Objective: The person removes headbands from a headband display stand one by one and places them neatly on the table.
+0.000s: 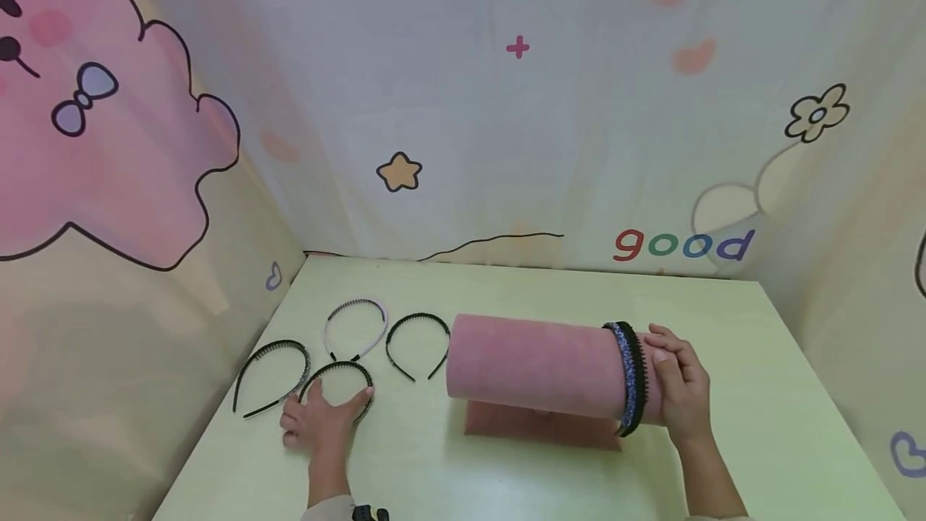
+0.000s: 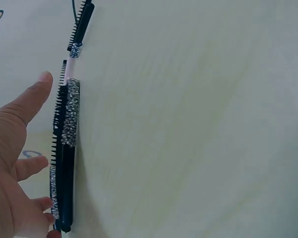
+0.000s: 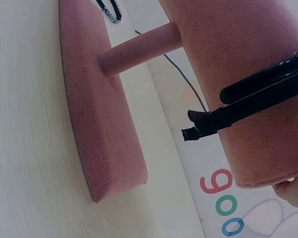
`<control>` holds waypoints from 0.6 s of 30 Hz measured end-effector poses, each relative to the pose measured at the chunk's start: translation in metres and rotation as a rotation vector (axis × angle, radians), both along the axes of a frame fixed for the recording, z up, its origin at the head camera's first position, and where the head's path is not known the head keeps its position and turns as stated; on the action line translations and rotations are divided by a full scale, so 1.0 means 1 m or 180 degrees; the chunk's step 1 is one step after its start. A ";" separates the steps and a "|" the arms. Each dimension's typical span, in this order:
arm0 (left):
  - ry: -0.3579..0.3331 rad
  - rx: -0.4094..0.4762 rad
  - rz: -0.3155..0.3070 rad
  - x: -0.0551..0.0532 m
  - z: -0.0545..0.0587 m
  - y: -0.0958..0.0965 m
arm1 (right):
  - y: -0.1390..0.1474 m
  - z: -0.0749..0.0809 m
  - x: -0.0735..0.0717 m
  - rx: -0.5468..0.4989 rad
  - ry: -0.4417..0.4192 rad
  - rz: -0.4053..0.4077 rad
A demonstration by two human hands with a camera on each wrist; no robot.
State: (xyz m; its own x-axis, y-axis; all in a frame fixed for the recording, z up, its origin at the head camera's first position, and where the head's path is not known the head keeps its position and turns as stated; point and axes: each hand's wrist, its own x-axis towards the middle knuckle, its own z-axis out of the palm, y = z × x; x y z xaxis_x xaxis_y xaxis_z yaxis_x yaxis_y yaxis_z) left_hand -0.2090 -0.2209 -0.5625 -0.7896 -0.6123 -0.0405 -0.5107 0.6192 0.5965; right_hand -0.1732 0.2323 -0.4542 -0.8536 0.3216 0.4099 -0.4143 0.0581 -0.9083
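My left hand (image 1: 318,422) is low over a black toothed headband (image 1: 347,363) lying on the table, thumb and fingers spread toward opposite sides of it. In the left wrist view the fingers are extended beside overlapping headbands, one with silver glitter (image 2: 71,114). To the right, a pink plush headband stand has a thick horizontal roll (image 1: 535,364) on a short post (image 3: 141,49) and flat base (image 3: 104,124). My right hand (image 1: 680,388) grips the roll's right end. Beside that hand, a blue glitter headband (image 1: 626,372) and a black toothed headband (image 1: 640,380) sit around the roll.
Further headbands lie on the pale table (image 1: 405,465): a black one (image 1: 282,342) at far left, a lilac one (image 1: 383,330) behind, and another black one (image 1: 419,316) just left of the roll. Printed cloth (image 1: 470,119) hangs around the table's back and sides.
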 end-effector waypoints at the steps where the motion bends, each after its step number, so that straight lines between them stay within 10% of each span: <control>1: 0.0005 0.0013 0.0001 0.001 0.001 0.000 | 0.000 0.000 0.000 0.0001 -0.0009 -0.0001; 18: 0.0827 0.0594 -0.0339 0.025 0.049 0.027 | -0.001 -0.001 0.000 -0.0015 -0.0008 -0.0032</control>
